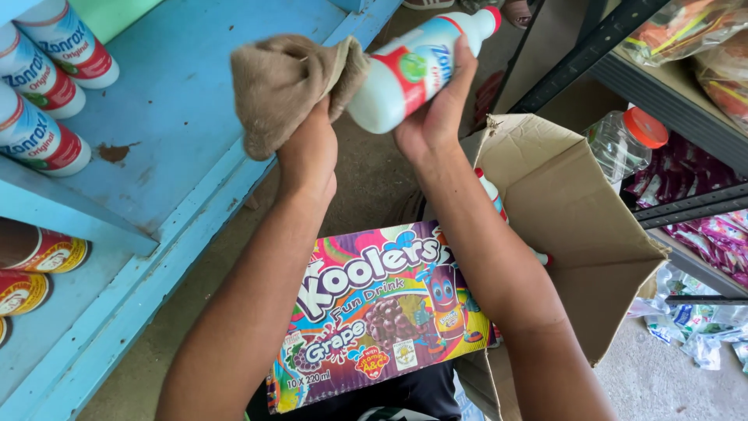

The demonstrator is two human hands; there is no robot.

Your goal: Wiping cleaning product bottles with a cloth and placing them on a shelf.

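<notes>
Bottle and cloth held over a blue shelf
Right hand [436, 117] fingers wrap the bottle [413, 70]; left hand [308, 152] grips the cloth [284, 82] against it

Bright even daylight, soft shadows under the arms, sharp centre, wide-angle stretching at the edges

A shelf [195, 101] fills the left side, with three bottles [43, 86] laid on its upper board and cans [31, 269] on the board below. Above the floor, in the centre, a bottle [413, 74] is held in the right hand [436, 117], with a cloth [284, 82] in the left hand [308, 152] touching its base. A drink carton [374, 312] lies below the forearms. An open cardboard box [576, 226] stands just right of it, with bottles inside. A metal rack [670, 93] stands at far right, with packets on it.
</notes>
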